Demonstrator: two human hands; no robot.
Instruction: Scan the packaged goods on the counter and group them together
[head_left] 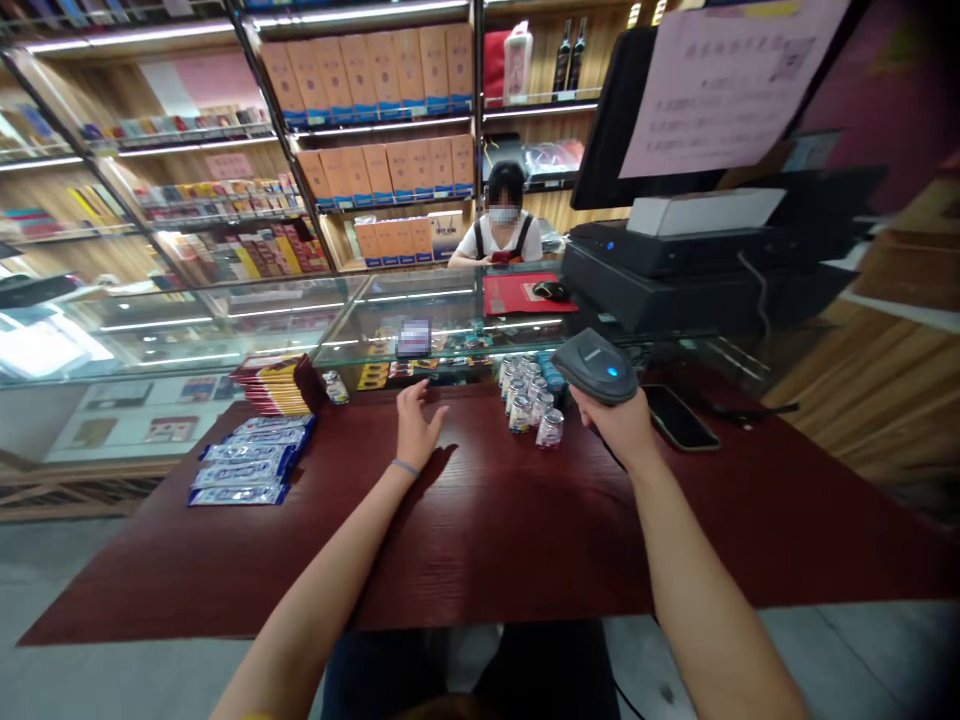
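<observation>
Gripping a dark handheld scanner (589, 362) in the right hand (619, 425), with fingers closed around it below its broad head, and holding it raised above the dark red table (480, 540). Showing a blue light (613, 371) on top. Locating the scanner just right of a cluster of small lidded jars (529, 395) and near a dark phone (681, 417) lying flat on the table. Finding the left hand (420, 425) at the far middle part of the table, with fingers apart and thumb spread to the right, and with a blue band (406, 467) around the wrist. Unable to tell contact from hovering at the left palm. Noting, farther left, a row of silver-and-blue packets (244, 465) laid close together, a stack of red-and-yellow packs (270, 385) behind them, and a single jar (335, 388) just beside the stack. Recording a glass counter (442, 300) beyond the table, bearing a red mat (517, 295) with a black mouse (551, 291) at its right end. Observing, at right, a monitor (604, 120) with a pale printed sheet (705, 95) across it, above black equipment (637, 290). Seeing, behind the counter, another person (517, 240) in a white top, holding a dark red item too small to identify. Listing, on lit shelves (478, 100) farther back, rows of orange boxes (375, 75) and two dark bottles (570, 55).
</observation>
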